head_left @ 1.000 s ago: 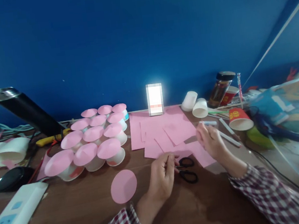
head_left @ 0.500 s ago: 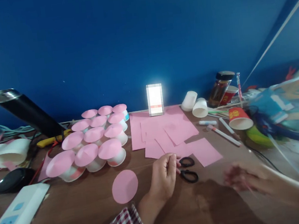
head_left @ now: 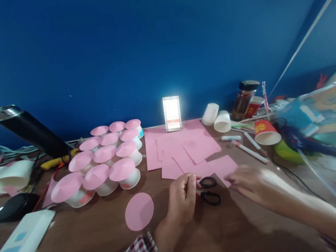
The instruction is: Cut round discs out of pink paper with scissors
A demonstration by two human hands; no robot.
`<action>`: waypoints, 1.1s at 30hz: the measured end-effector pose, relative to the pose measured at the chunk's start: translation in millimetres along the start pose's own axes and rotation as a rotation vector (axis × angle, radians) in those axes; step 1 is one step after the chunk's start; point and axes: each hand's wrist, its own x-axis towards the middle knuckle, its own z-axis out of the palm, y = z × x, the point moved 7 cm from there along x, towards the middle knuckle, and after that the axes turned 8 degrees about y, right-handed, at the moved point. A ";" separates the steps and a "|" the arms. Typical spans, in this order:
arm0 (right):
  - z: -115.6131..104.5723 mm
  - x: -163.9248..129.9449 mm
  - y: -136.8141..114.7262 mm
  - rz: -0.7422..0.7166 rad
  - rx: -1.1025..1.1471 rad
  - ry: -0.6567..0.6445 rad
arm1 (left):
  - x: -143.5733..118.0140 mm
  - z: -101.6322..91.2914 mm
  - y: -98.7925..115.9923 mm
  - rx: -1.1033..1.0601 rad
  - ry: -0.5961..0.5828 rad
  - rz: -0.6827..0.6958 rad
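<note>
My left hand (head_left: 182, 197) is closed at the blade end of a pair of black-handled scissors (head_left: 210, 197); the blades are hidden behind my fingers. The scissors' two loops point right, towards my right hand (head_left: 248, 181). That hand is smeared by motion, its fingertips over the near right corner of a pink paper sheet (head_left: 224, 166). Whether it grips anything cannot be made out. A cut pink paper circle (head_left: 139, 211) lies flat to the left of my left wrist. More pink sheets (head_left: 155, 147) overlap beyond both hands.
Upturned paper cups with pink cone tops (head_left: 96, 176) stand in rows at left. A power strip (head_left: 20, 244) and black flask (head_left: 32, 131) are further left. Markers (head_left: 251, 153), white cups (head_left: 222, 121), a red cup (head_left: 266, 132) and a jar (head_left: 244, 100) sit at right.
My right hand has swung left and slightly up, from bare table at the right to the pink sheet's corner. My left hand stays at the scissors; the view has shifted slightly.
</note>
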 end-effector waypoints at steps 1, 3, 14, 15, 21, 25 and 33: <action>1.4 22.4 -6.3 -0.057 -0.043 0.006 | -0.3 -0.3 1.0 0.008 -0.003 0.009; 4.9 56.0 -15.9 -0.131 -0.154 0.024 | -0.8 -0.9 2.6 0.024 -0.007 0.029; 43.8 92.6 -8.1 -0.215 -0.430 -0.038 | -1.4 0.6 -1.1 0.013 -0.021 0.009; 43.5 92.6 -7.5 -0.214 -0.432 -0.037 | -1.5 0.7 -1.0 0.014 -0.023 0.011; 37.6 96.5 -14.8 -0.267 -0.381 -0.105 | -0.7 0.3 -0.5 0.063 -0.020 0.025; 37.8 101.7 -17.9 -0.273 -0.384 -0.123 | -0.1 0.7 0.0 0.068 -0.023 0.035; 28.1 102.2 5.8 -0.013 -0.377 0.112 | -1.5 1.1 -0.7 0.046 -0.029 0.031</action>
